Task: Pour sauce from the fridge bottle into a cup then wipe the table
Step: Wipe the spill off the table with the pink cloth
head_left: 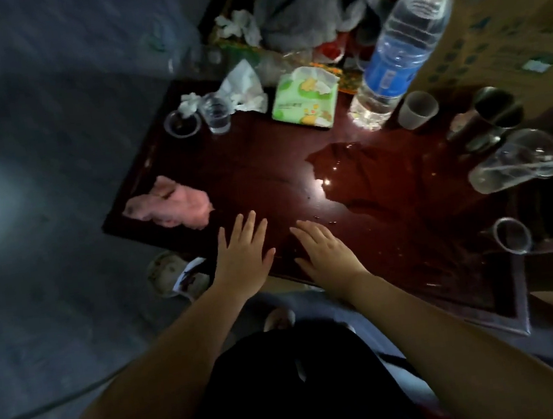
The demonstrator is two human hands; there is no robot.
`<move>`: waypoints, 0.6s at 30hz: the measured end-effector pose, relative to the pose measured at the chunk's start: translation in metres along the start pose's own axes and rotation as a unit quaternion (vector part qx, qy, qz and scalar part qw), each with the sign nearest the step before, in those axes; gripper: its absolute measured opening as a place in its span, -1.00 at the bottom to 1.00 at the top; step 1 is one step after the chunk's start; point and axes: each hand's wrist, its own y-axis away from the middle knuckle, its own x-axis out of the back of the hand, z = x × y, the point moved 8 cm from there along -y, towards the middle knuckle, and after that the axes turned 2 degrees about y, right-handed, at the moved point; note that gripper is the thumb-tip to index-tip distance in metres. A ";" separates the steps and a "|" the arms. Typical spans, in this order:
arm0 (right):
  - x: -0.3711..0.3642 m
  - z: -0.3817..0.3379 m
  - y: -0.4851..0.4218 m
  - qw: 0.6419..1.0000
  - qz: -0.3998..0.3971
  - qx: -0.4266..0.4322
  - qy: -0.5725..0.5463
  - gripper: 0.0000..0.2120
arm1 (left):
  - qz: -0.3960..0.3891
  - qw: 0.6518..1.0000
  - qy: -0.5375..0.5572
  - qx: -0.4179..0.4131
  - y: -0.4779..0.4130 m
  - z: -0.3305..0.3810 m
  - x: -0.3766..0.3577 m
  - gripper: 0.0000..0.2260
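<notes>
My left hand and my right hand lie flat and empty, fingers spread, on the near edge of a dark red wooden table. A wide puddle of liquid spreads over the table's middle, just beyond my right hand. A pink cloth lies crumpled at the table's left edge, left of my left hand. A small clear cup and a shallow clear cup with dark residue stand at the far left. A large clear bottle with a blue label stands at the back.
A green tissue pack and crumpled tissues sit at the back. A frosted cup, dark metal cylinders and tipped clear cups crowd the right side. A cardboard box stands at back right. A dirty bowl sits on the floor.
</notes>
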 end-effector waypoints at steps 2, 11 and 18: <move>-0.001 -0.010 -0.014 1.000 -0.004 0.010 -0.001 -0.44 | 0.013 0.999 -0.010 0.029 0.006 -0.019 0.002 -0.45; -0.023 -0.025 -0.038 0.999 -0.007 0.018 0.041 -0.54 | 0.087 0.988 0.048 0.122 0.008 -0.098 0.024 -0.46; -0.020 -0.022 -0.035 0.999 -0.024 0.017 0.021 -0.54 | 0.107 0.979 0.086 0.150 -0.015 -0.117 0.037 -0.53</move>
